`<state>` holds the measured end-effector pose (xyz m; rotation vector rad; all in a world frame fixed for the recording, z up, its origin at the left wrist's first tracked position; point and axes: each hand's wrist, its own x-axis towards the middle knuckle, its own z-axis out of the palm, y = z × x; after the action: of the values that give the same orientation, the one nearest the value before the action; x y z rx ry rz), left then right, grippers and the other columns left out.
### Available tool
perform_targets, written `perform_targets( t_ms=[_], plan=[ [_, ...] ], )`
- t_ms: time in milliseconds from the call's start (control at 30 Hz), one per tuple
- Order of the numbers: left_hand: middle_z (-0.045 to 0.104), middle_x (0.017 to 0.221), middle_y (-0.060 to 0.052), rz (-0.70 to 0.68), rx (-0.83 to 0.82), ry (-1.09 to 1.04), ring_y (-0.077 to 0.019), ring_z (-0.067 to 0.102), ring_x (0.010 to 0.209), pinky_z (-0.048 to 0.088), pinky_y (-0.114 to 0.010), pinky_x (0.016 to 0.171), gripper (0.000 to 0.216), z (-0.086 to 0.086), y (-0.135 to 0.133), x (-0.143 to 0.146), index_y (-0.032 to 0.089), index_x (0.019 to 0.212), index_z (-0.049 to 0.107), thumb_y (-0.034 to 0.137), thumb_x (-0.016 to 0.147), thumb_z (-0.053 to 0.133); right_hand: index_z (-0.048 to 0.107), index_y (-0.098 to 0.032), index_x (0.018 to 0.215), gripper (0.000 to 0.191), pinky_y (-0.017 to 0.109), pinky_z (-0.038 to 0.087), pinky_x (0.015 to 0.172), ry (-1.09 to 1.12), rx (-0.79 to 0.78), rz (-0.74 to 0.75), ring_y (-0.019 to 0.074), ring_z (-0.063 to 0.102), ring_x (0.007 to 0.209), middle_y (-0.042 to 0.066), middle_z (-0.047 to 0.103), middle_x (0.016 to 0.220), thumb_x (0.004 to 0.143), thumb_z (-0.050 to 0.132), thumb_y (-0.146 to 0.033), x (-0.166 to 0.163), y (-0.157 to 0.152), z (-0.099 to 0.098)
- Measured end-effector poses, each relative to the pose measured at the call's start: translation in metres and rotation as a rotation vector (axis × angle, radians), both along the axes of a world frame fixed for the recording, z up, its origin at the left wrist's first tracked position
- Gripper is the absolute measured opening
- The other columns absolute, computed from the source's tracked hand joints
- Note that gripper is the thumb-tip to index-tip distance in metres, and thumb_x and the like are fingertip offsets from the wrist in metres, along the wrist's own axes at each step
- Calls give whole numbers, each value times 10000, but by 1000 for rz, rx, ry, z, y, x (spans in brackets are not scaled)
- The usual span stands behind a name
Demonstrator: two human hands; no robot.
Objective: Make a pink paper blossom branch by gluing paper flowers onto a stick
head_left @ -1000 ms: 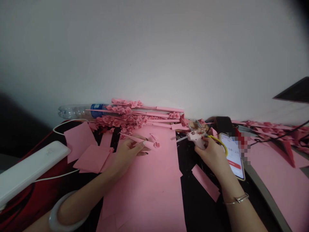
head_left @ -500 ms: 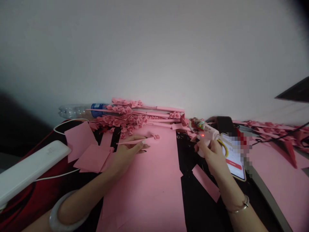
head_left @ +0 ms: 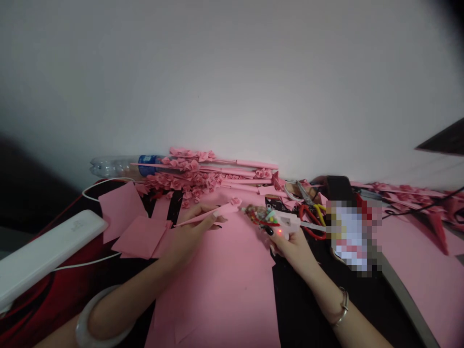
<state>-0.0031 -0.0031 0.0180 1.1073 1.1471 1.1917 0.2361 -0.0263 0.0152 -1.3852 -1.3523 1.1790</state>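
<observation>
My left hand pinches a thin rolled pink paper stem with a small pink paper rose at its far tip. My right hand grips a pink hot glue gun with a red light lit on its body. The gun's nozzle points left and sits just right of the rose tip. Both hands hover over a large pink paper sheet on the dark table. A white bangle is on my left wrist and a thin metal bracelet on my right.
A pile of pink paper roses and stems lies along the wall beside an empty plastic bottle. Pink paper squares lie at left near a white device. Scissors and a phone sit at right.
My right hand lifted the glue gun from beside the phone and swung it left, up to the rose tip. My left hand raised the stem slightly.
</observation>
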Motion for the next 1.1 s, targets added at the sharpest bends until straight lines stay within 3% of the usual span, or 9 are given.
perform_targets(
  t_ms=[333,900,1100],
  plan=[
    [707,973,-56,-21,-2,40,-249,693,947,586,-333,786,221,0,-3,0,215,892,707,429,854,667,530,-195,669,206,205,316,384,-106,102,27,94,386,417,-51,476,494,789,606,-344,0,1,-5],
    [709,960,-60,-20,-13,55,-229,702,924,583,-308,762,236,-1,-2,0,201,892,696,429,847,661,527,-204,650,201,216,325,398,-219,137,-3,107,395,432,-40,483,506,809,567,-321,3,1,-9],
    [705,962,-62,-23,-5,74,-238,696,936,586,-315,774,258,-3,-3,0,205,895,700,457,855,659,541,-201,627,185,237,363,459,-383,262,-10,126,420,472,-34,485,502,785,551,-298,3,1,-2]
  ],
)
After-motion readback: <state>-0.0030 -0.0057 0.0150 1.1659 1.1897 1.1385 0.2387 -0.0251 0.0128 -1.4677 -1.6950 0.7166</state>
